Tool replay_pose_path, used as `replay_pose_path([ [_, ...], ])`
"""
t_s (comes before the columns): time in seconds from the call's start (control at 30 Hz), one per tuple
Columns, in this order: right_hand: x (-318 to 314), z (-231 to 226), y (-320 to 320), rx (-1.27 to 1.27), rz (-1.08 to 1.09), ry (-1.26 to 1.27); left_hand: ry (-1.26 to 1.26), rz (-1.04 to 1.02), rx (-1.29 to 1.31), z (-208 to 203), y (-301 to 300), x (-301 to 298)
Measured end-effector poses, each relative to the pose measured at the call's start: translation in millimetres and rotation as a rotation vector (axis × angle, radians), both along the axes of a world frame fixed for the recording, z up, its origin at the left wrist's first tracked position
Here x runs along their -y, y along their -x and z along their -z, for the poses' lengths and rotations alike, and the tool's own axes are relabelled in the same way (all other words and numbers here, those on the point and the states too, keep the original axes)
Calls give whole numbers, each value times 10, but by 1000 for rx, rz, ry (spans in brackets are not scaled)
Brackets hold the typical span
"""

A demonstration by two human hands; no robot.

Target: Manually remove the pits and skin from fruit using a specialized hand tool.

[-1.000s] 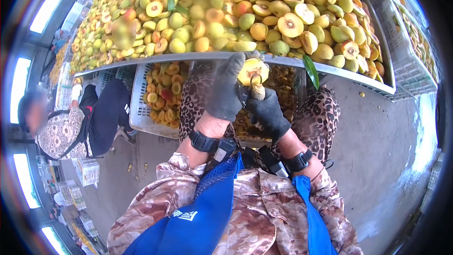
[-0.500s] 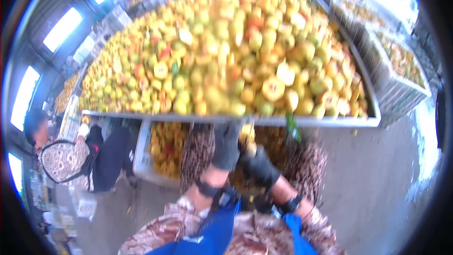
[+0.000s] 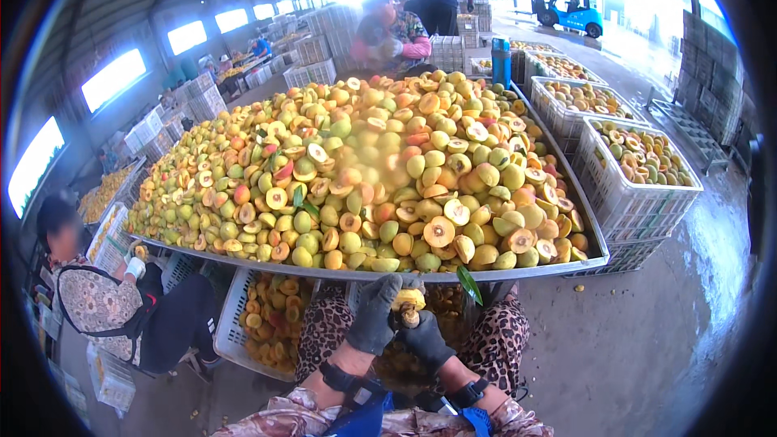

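My left hand [image 3: 374, 314], in a dark grey glove, is closed on a yellow peach [image 3: 409, 299] just below the near edge of a metal-rimmed table [image 3: 453, 276]. Against it, my right hand [image 3: 426, 343] is closed too, gloved the same way. A small round brown thing [image 3: 410, 318] shows between the hands; whether it is a pit or the end of a tool I cannot tell. A great heap of yellow-green peaches [image 3: 356, 170], many cut in half, covers the table. Between my knees, under my hands, lie more peach halves [image 3: 445, 307].
A white crate of peach halves [image 3: 235, 328] stands under the table's near side. Peach-filled crates [image 3: 639, 194] line the right. A seated co-worker [image 3: 105, 299] is at the left, another person [image 3: 392, 32] across the heap. A blue forklift [image 3: 571, 8] stands far back.
The view has tilted up, so the far side of the hall and the people there now show, and the blur has eased. Both hands stay together at the peach below the table edge.
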State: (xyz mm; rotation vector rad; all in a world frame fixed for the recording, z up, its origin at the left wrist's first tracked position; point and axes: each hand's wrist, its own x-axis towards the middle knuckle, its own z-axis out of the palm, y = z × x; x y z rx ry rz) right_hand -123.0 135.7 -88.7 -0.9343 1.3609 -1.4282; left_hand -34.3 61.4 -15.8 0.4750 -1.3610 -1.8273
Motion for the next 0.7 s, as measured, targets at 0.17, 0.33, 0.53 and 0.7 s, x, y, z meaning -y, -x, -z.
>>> replay_pose_path([
  [0.17,-89,-47,-86,180,-195,187,49,-57,97,-14,1,-54],
  [0.33,-329,-55,82,776,-621,132,-105,260,-55,-58,-14,-8],
  [0.53,-168,-104,87,245,-669,320,-68,243,-6,-196,-38,-37],
  [0.7,-109,-185,25,-127,-647,292,-503,-108,-23,-246,-205,-12],
])
